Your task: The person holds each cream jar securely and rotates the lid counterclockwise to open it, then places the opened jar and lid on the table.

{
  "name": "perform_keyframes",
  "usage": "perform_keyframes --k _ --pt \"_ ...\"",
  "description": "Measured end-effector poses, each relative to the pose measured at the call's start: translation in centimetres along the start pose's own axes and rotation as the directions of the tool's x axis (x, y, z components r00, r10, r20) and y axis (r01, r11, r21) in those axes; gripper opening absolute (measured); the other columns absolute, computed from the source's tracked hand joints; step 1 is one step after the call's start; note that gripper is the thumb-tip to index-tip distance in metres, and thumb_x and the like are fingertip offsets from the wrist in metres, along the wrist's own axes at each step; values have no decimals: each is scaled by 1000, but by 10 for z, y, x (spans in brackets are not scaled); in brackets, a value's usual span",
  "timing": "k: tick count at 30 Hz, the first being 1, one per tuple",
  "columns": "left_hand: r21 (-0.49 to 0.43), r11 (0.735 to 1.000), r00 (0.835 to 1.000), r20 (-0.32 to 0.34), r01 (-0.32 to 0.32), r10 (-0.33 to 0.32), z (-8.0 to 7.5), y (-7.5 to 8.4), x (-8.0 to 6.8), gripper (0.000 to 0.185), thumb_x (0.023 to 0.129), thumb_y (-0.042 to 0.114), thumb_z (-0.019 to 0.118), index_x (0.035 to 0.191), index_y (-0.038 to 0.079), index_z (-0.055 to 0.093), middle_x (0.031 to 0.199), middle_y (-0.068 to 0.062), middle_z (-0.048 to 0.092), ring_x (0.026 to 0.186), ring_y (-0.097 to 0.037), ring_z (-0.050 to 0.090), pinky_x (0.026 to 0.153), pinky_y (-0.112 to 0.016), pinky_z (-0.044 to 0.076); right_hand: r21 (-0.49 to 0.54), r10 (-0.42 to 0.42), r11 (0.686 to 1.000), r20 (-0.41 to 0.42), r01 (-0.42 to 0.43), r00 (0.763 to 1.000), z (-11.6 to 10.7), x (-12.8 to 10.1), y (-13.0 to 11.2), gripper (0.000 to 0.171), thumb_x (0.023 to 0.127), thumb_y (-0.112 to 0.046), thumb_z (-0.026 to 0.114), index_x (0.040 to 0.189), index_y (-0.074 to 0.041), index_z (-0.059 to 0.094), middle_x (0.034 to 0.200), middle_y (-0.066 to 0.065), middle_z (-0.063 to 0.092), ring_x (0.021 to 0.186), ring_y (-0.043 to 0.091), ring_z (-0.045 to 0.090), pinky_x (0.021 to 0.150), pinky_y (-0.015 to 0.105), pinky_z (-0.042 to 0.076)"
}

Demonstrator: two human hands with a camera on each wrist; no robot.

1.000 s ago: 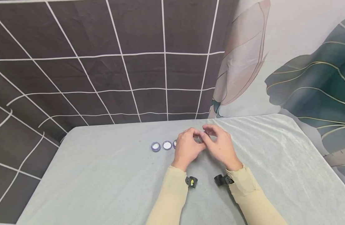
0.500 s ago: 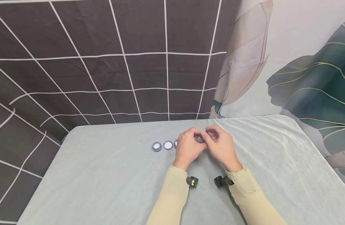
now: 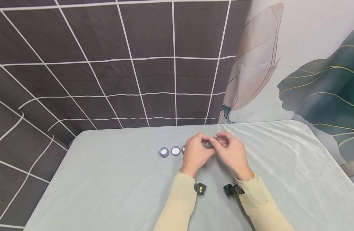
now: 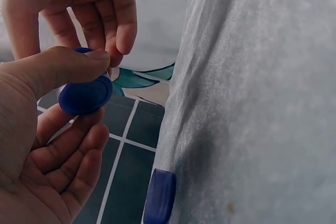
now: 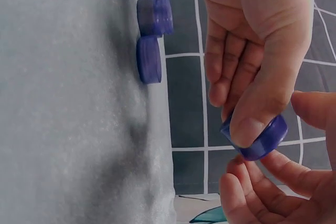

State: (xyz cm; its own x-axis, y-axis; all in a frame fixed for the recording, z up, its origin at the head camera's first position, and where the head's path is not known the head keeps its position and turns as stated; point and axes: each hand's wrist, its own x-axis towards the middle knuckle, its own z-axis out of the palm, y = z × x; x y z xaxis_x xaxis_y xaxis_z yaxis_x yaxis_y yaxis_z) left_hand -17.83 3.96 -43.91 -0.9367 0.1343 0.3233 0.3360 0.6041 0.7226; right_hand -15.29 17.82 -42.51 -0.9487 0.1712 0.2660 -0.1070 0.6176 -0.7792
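My left hand (image 3: 199, 148) pinches a small round blue jar (image 4: 85, 95) between thumb and fingers, a little above the grey table (image 3: 107, 179). In the right wrist view the left thumb presses on the jar's (image 5: 262, 139) rim. Facing it, my right hand (image 3: 228, 147) has loosely curled fingers (image 5: 252, 192) just under the jar and its thumb a little apart. In the head view the jar (image 3: 210, 143) is a dark spot between the two hands.
Three more small blue jars or lids (image 3: 163, 152) (image 3: 175, 150) (image 3: 183, 149) lie in a row on the table left of my hands; the left hand half hides the last. A dark grid-patterned cloth (image 3: 122, 64) hangs behind the table.
Both hands stay together over the same spot, with only small finger movements around the jar. The head view has shifted slightly.
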Motion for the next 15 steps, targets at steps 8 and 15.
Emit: perform_keyframes --k 8,15 --pt "-5 1000 1000 3 -1 1 1 2 -1 30 71 28 88 96 18 75 91 5 72 87 -14 68 78 -29 51 -54 41 998 -29 -43 999 -1 -2 -4 48 92 -42 70 111 1 70 95 12 75 81 23 72 74 37 55" --pt "-15 1000 1000 -1 5 -5 2 1 -1 28 71 27 87 95 18 75 90 5 72 87 -15 68 78 -29 51 -53 84 995 -41 -86 996 0 -3 -8 49 92 -45 69 110 1 70 94 12 75 82 23 72 76 40 54"
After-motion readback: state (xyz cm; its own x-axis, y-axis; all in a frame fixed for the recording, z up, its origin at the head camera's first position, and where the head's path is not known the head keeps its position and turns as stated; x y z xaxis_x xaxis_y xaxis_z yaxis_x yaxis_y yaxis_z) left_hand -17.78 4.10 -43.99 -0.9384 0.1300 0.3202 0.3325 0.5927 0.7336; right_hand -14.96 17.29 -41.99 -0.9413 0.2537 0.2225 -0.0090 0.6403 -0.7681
